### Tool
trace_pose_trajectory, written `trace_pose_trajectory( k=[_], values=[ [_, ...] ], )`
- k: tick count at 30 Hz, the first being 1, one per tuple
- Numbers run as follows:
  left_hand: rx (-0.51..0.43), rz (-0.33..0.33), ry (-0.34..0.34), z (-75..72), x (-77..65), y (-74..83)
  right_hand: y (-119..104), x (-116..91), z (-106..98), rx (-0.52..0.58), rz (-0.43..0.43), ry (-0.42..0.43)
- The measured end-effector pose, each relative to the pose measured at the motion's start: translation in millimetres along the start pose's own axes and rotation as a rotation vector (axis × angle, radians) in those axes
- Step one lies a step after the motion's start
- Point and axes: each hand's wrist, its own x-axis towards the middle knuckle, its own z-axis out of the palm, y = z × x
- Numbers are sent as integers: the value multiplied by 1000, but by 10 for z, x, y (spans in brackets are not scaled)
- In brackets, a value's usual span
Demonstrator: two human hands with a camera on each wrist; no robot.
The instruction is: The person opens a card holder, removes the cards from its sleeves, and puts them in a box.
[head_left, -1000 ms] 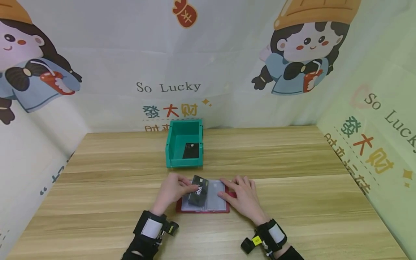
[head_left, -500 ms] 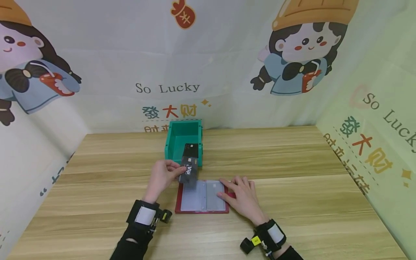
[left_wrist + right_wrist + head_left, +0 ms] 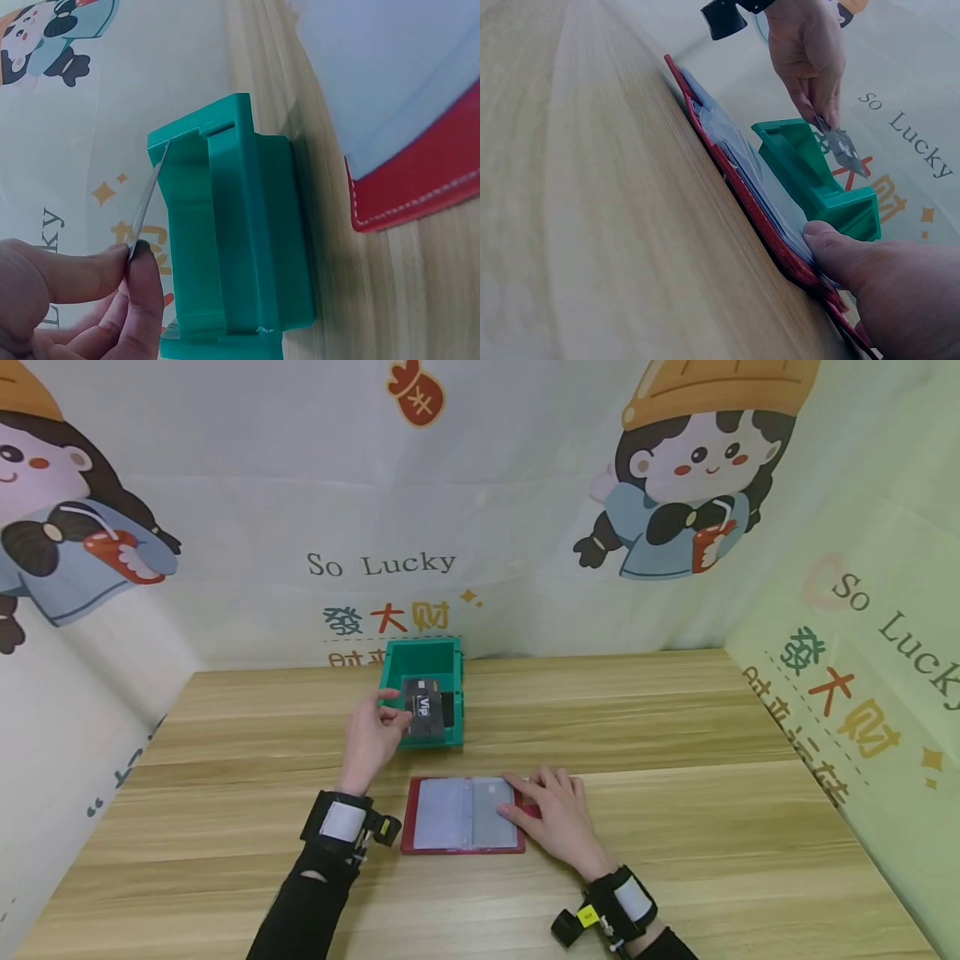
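"2 hands are in view; what does the left hold?"

"The left hand (image 3: 372, 731), left of centre in the head view, has a narrow pinch, thumb and fingers closed on the left edge of a dark grey plastic card with white VIP lettering (image 3: 425, 710)."

"Why only the edge?"

"Probably because a thin card offers little else to grip, and that hold leaves most of its printed face uncovered. The card is tilted above a teal-green rectangular plastic bin (image 3: 424, 658), just left of the middle of the frame. In the right wrist view it looks clear of the rim."

"Anything in the bin?"

"1 black card (image 3: 447, 708), partly hidden behind the held card."

"And the right hand?"

"The right hand (image 3: 557, 818), right of the lower centre, is loosely spread. Its thumb rests on the sleeves of a red booklet-style card holder with clear plastic pages (image 3: 463, 814), and its forefinger lies at the upper right corner. I judge that this steadies the holder and presses the pages flat."

"Do its other fingers press too?"

"I cannot tell; they lie beyond the holder's right edge."

"Why is the holder there?"

"It lies open on the pale wood-grain worktop (image 3: 675, 827) at the lower centre, near the bin but apart from it, which seems to suit a short reach between the 2."
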Motion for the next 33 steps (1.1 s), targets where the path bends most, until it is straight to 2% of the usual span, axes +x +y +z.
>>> trace_pose_trajectory(
  k=[6, 10, 16, 33],
  values=[
    [-28, 2, 27, 65, 101, 7, 1, 0, 1, -2, -1, 9],
    [10, 12, 67, 132, 182, 34, 4, 0, 0, -3, 2, 5],
    [79, 78, 125, 247, 235, 69, 2, 4, 3, 1, 4, 1],
    [271, 8, -14, 482, 311, 38, 0, 3, -8, -10, 9, -7]
  ],
)
